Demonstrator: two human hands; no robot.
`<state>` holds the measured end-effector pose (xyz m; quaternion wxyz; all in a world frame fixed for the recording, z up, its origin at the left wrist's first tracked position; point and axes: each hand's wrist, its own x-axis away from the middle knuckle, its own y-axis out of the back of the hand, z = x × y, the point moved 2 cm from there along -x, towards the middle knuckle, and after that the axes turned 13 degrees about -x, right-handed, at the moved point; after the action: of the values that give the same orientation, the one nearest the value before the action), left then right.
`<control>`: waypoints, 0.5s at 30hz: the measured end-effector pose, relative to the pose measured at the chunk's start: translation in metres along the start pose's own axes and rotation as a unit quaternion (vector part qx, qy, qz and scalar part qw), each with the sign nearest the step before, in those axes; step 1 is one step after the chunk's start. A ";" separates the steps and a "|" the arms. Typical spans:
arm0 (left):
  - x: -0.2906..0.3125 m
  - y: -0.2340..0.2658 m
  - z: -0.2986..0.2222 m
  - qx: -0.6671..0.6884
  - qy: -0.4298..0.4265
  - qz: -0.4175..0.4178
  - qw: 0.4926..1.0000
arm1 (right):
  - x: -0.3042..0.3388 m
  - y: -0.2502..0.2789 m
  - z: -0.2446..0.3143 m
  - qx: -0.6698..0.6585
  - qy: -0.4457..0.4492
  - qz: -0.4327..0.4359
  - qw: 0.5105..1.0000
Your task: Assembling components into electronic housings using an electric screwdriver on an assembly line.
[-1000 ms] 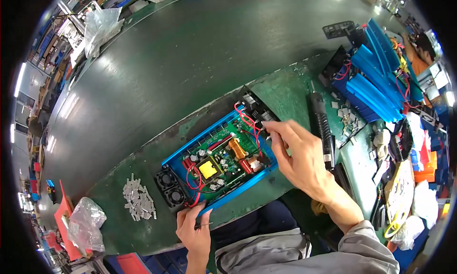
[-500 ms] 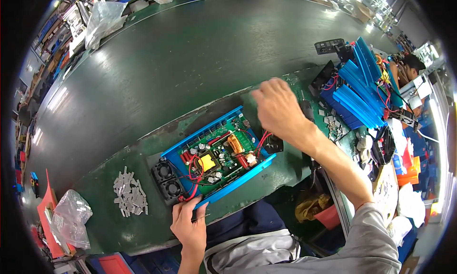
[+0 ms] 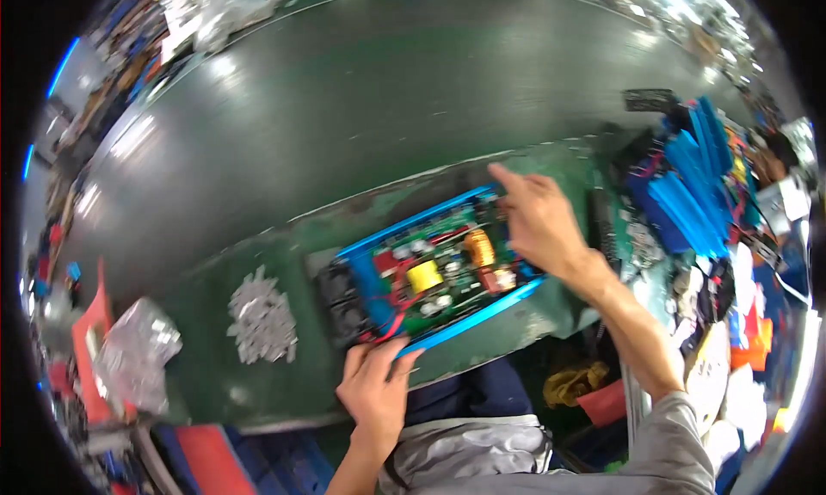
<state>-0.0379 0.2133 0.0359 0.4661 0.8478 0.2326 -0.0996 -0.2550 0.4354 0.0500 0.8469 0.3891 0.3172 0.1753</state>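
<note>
A long blue metal housing, its top side uncovered, lies slantwise on the green worktop before me. Inside it is a green circuit board with a yellow transformer, a copper-coloured coil and red wires. Two black fans sit at its left end. My left hand is closed on the near left corner, fingertips on the wall. Across the right end lies my right hand, slightly blurred, forefinger stretched along the far corner and seemingly gripping the wall there. It hides that end and part of the wiring.
Left of the fans lies a pile of small grey strips. Farther left are a clear plastic bag and an orange-red sheet. A dark tool lies to the right, before a stack of blue housings.
The whole view has shifted. My right hand has come down from above the worktop onto the housing's right end. My left hand stays at the near left corner.
</note>
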 end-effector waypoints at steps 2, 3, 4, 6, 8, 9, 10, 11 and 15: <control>0.001 -0.002 0.002 0.008 -0.009 -0.009 1.000 | -0.001 0.006 0.005 -0.009 0.001 0.025 1.000; 0.000 -0.003 -0.001 0.011 -0.021 -0.019 1.000 | -0.001 0.013 0.005 0.016 0.007 0.026 1.000; 0.000 -0.004 -0.003 0.001 -0.022 -0.014 1.000 | -0.001 0.021 0.006 0.016 0.016 0.038 0.999; 0.001 -0.005 -0.005 -0.013 -0.033 -0.011 0.999 | 0.003 0.025 0.014 0.074 0.013 0.075 0.994; 0.003 0.012 0.001 -0.038 -0.010 0.004 0.999 | 0.006 0.022 0.059 0.139 0.076 -0.006 0.987; 0.007 0.023 0.008 -0.025 -0.008 -0.031 0.999 | 0.008 0.026 0.096 0.094 0.095 -0.010 0.991; 0.010 0.032 0.014 -0.002 -0.014 -0.060 0.998 | 0.016 0.037 0.134 0.014 0.151 0.021 0.988; 0.013 0.049 0.027 -0.016 0.015 -0.070 0.997 | 0.020 0.048 0.173 -0.068 0.196 0.051 0.977; -0.006 0.095 0.088 -0.162 0.117 -0.132 0.971 | 0.061 0.076 0.244 -0.271 0.516 0.117 0.804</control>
<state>0.0076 0.0943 0.0605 0.5496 0.7287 0.4080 -0.0215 -0.0493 0.3833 0.2054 0.6026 0.0299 0.5991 0.5264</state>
